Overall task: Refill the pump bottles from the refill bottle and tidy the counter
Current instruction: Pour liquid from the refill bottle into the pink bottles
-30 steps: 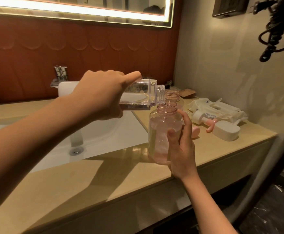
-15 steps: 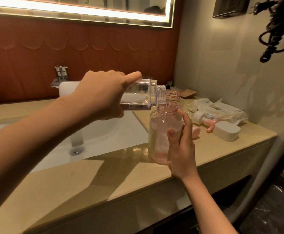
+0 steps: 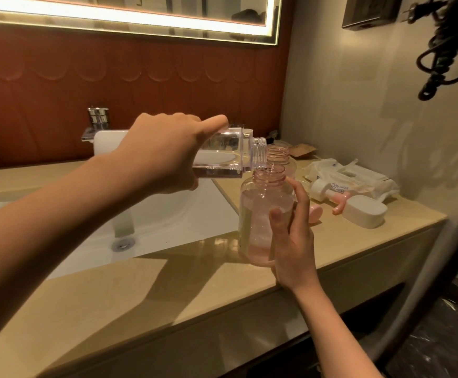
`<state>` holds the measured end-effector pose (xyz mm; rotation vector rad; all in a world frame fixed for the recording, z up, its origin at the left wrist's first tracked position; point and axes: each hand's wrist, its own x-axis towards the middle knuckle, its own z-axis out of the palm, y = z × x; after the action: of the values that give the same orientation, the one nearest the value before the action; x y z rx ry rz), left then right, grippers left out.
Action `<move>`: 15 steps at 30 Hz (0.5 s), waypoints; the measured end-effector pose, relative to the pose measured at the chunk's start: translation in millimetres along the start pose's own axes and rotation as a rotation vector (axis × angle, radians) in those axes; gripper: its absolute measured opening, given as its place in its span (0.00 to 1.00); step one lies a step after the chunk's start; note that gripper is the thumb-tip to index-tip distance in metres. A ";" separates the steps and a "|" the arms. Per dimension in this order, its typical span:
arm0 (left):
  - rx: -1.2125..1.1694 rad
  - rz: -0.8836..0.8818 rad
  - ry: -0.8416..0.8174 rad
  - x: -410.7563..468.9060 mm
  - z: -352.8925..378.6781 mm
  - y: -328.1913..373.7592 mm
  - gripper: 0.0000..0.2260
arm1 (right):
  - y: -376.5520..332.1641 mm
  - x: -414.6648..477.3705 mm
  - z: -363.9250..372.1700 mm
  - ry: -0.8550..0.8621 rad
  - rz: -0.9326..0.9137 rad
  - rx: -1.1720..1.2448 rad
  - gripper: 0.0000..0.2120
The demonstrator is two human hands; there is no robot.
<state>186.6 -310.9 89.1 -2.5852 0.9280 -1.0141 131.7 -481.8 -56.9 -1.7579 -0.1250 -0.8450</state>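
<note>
The left hand (image 3: 165, 156) is gripping a square clear refill bottle (image 3: 222, 156) tipped sideways over a round pink-tinted bottle (image 3: 260, 219), which the right hand (image 3: 293, 241) is loosely clasping.

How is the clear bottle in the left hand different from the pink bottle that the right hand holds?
The refill bottle is clear and square-sided; the pink bottle is tinted and round. The refill bottle lies almost level in the left hand, its mouth over the other's neck; the pink bottle stands upright on the counter, steadied by the right hand. The refill bottle holds little liquid; the pink one is mostly full. Both are uncapped, with threaded necks.
</note>
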 end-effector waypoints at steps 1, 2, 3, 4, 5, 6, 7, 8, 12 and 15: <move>0.000 0.001 0.000 0.1 0.2 0.0 0.36 | -0.3 0.1 0.1 0.000 0.001 -0.001 0.32; -0.003 0.000 -0.002 0.2 0.1 0.2 0.36 | -0.5 0.2 0.3 0.000 0.003 -0.004 0.32; -0.005 0.000 -0.001 0.3 0.0 0.0 0.36 | -0.5 0.2 0.5 0.000 0.006 -0.007 0.32; -0.004 0.000 0.000 0.4 -0.1 -0.1 0.36 | -0.5 0.3 0.8 0.000 0.009 -0.008 0.33; -0.003 0.001 0.001 0.3 0.0 -0.2 0.36 | -0.3 0.5 0.8 0.001 0.010 -0.006 0.33; 0.000 0.001 0.003 0.2 -0.2 -0.1 0.36 | 0.1 0.6 0.9 0.003 0.010 -0.002 0.34; 0.000 0.002 0.006 0.2 -0.1 -0.4 0.37 | 0.5 0.7 1.1 0.004 0.010 0.000 0.34; -0.003 0.001 0.008 0.2 -0.2 -0.5 0.37 | 0.7 0.6 1.0 0.005 0.009 0.001 0.34; -0.004 0.001 0.006 0.5 0.4 0.0 0.37 | 1.2 0.5 0.5 0.000 0.008 0.008 0.34; 0.000 0.008 0.006 0.6 1.2 -0.7 0.37 | 1.0 0.5 0.8 0.001 0.012 0.006 0.34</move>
<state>188.1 -310.7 88.9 -2.5777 0.9393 -1.0204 133.0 -481.7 -57.4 -1.7514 -0.1167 -0.8361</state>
